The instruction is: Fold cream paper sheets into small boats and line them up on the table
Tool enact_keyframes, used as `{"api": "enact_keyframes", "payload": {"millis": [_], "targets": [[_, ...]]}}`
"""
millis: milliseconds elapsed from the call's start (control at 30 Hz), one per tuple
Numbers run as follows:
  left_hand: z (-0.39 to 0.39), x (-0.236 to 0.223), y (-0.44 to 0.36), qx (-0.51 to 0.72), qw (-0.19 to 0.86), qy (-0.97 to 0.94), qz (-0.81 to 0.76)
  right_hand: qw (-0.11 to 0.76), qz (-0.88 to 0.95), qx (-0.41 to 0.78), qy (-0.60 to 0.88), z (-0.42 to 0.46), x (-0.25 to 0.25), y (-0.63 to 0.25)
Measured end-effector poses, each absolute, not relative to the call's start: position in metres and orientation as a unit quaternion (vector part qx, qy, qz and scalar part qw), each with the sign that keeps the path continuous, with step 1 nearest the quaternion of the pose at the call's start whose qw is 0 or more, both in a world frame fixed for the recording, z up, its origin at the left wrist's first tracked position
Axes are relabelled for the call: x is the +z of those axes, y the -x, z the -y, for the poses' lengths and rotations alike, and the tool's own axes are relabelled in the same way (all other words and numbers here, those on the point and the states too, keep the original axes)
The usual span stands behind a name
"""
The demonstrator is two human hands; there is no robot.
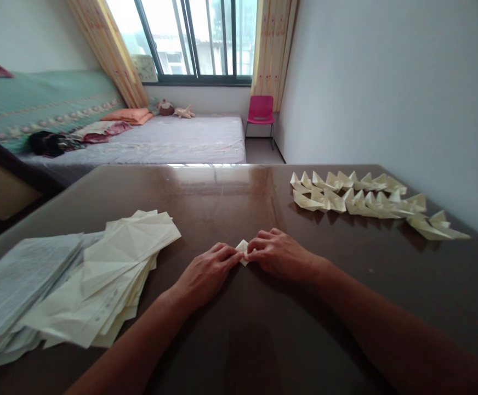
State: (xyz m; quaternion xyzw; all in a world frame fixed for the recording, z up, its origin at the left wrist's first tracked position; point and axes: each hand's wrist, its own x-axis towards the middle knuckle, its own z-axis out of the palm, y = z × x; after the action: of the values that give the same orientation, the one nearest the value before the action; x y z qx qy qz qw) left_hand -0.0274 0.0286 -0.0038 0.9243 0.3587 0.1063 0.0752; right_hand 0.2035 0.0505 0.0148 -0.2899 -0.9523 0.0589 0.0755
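Note:
A small folded piece of cream paper (pixel 244 245) lies on the brown table in front of me, its corner pointing away. From the left, the fingers of my left hand (pixel 210 270) close together on its edge. My right hand (pixel 279 253) pinches the opposite edge with thumb and bent fingers. Both hands rest low, close to the tabletop, and their fingertips nearly meet over the paper. The fingers cover much of it, so its full shape is hidden.
Several folded paper boats (pixel 356 200) stand in rows at the back right of the glossy table (pixel 206 203). On the left lie creased cream sheets (pixel 127 247) beside a stack of printed paper (pixel 25 280). Beyond the table are a bed (pixel 198 137) and a pink chair (pixel 261 111).

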Motion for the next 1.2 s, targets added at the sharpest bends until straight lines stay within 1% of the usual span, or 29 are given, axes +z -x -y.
{"api": "enact_keyframes", "payload": {"millis": [100, 200, 267, 333, 400, 433, 567, 633, 733, 867, 967, 1033, 1100, 1200], "targets": [[-0.024, 0.000, 0.026, 0.076, 0.054, -0.925, -0.368, 0.058, 0.954, 0.064, 0.286, -0.046, 0.023, -0.205], [-0.020, 0.004, 0.024, 0.050, 0.038, -0.924, -0.377, 0.065, 0.950, 0.121, 0.280, -0.049, 0.022, -0.208], [-0.018, 0.006, 0.023, 0.039, 0.033, -0.924, -0.379, 0.087, 0.936, 0.164, 0.299, -0.055, 0.016, -0.209], [-0.016, 0.007, 0.022, 0.032, 0.026, -0.925, -0.378, 0.129, 0.912, 0.173, 0.349, -0.059, 0.007, -0.207], [-0.015, 0.006, 0.020, 0.026, 0.015, -0.924, -0.381, 0.156, 0.898, 0.145, 0.385, -0.060, 0.001, -0.204], [-0.014, 0.006, 0.019, 0.023, 0.011, -0.923, -0.385, 0.152, 0.900, 0.123, 0.390, -0.059, 0.000, -0.202], [-0.012, 0.006, 0.014, 0.025, 0.007, -0.919, -0.393, 0.076, 0.918, 0.039, 0.387, -0.046, 0.002, -0.196], [-0.011, 0.006, 0.011, 0.038, 0.008, -0.923, -0.383, 0.052, 0.916, 0.012, 0.398, -0.040, 0.003, -0.193], [-0.010, 0.006, 0.008, 0.043, 0.010, -0.929, -0.367, 0.038, 0.907, -0.009, 0.418, -0.034, 0.000, -0.187], [-0.009, 0.004, 0.002, 0.019, -0.006, -0.927, -0.374, 0.040, 0.899, -0.011, 0.436, -0.033, -0.005, -0.181], [-0.008, 0.000, -0.004, 0.011, -0.041, -0.927, -0.373, 0.056, 0.895, 0.003, 0.443, -0.039, -0.005, -0.181], [-0.007, -0.003, -0.005, 0.014, -0.052, -0.928, -0.367, 0.086, 0.884, 0.026, 0.459, -0.043, -0.006, -0.183], [-0.008, -0.005, -0.004, 0.037, -0.040, -0.926, -0.374, 0.131, 0.866, 0.054, 0.479, -0.048, -0.008, -0.185], [-0.011, -0.007, 0.002, 0.110, 0.004, -0.910, -0.399, 0.189, 0.846, 0.105, 0.487, -0.052, -0.013, -0.186]]}}
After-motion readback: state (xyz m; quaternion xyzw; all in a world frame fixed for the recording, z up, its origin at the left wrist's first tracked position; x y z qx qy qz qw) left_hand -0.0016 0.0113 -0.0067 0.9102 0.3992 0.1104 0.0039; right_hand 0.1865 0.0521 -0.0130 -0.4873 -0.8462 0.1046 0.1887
